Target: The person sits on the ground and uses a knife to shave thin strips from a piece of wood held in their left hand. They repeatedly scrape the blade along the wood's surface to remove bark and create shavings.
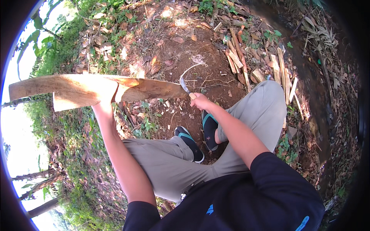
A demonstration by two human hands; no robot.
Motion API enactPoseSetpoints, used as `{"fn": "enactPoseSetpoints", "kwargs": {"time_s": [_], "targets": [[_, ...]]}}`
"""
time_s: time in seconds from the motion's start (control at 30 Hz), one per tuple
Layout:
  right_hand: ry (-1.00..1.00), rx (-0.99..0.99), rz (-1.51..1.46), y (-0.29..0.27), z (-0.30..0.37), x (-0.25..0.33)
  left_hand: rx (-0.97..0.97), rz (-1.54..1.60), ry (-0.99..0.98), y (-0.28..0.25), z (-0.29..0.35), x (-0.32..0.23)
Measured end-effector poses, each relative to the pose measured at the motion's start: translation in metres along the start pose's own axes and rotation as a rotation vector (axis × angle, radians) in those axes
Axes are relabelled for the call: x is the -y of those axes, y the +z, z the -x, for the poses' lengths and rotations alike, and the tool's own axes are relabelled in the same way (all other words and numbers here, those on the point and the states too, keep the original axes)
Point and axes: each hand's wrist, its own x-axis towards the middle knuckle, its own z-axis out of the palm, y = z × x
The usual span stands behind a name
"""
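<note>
My left hand is at the underside of a long, pale wooden plank, gripping it near its middle; strong sunlight and the wood hide most of the fingers. The plank lies crosswise in front of me, its left part split or stepped into two ends and its right end narrowing. In my right hand is a sickle, the fingers closed round its light wooden handle. Its thin curved blade rises beside the plank's right tip and hooks to the right. Whether blade and wood touch, I cannot tell.
Split wood pieces lie on the ground ahead to the right, with more sticks past my right knee. Bare brown soil and dry leaves spread in front. My sandalled feet are below the sickle. A dark ditch runs along the right.
</note>
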Motion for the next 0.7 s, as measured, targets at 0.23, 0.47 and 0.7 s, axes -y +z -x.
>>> {"fn": "enactPoseSetpoints", "kwargs": {"time_s": [0.23, 0.47, 0.7], "targets": [[0.238, 0.176, -0.563, -0.008, 0.001, 0.012, 0.018, 0.052, 0.048, 0.007, 0.008, -0.009], [-0.133, -0.724, 0.577, -0.003, 0.005, 0.012, 0.010, 0.071, 0.066, 0.006, 0.008, -0.006], [-0.010, -0.802, 0.432, -0.023, 0.007, 0.015, 0.008, 0.075, 0.022, -0.001, 0.000, 0.003]]}}
